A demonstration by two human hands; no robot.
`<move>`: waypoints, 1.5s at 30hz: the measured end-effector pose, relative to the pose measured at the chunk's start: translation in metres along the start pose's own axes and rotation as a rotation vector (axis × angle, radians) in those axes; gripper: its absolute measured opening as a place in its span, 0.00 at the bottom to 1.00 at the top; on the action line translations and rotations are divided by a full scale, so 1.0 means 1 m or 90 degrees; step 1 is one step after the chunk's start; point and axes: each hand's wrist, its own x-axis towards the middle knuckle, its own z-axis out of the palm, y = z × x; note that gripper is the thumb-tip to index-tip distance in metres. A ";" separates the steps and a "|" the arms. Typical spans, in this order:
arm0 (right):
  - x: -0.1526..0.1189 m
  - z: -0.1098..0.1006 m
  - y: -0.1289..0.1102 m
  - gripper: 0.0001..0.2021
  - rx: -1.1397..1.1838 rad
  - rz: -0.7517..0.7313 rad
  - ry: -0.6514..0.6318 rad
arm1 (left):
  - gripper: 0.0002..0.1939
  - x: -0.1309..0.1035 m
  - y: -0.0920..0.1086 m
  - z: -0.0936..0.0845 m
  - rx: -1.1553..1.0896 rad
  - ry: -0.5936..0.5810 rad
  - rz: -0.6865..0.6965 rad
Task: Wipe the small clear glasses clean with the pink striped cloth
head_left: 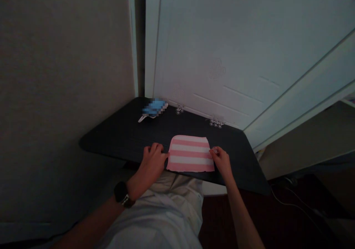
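Note:
A pink and white striped cloth lies flat near the front edge of the black table. My left hand, with a dark watch on its wrist, rests at the cloth's left edge; its thumb touches the edge and its fingers are curled on the table. At the cloth's right edge, my right hand pinches a small clear piece between thumb and fingertips.
Several small clear pieces sit at the table's back edge, with a smaller group left of them. A blue item with a white strap, partly pixelated, lies at the back left. A white panel rises behind.

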 end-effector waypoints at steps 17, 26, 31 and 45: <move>-0.018 0.091 -0.100 0.05 0.095 -0.090 -0.167 | 0.15 -0.005 -0.001 0.003 -0.145 0.016 0.004; -0.027 0.098 -0.100 0.05 0.055 -0.089 -0.157 | 0.14 -0.009 0.005 0.004 -0.130 0.007 -0.014; -0.027 0.085 -0.092 0.06 0.046 -0.085 -0.150 | 0.17 -0.012 0.002 0.002 -0.123 0.011 -0.043; -0.030 -0.002 -0.009 0.12 0.021 0.031 0.012 | 0.18 -0.010 0.003 0.004 -0.126 0.001 -0.068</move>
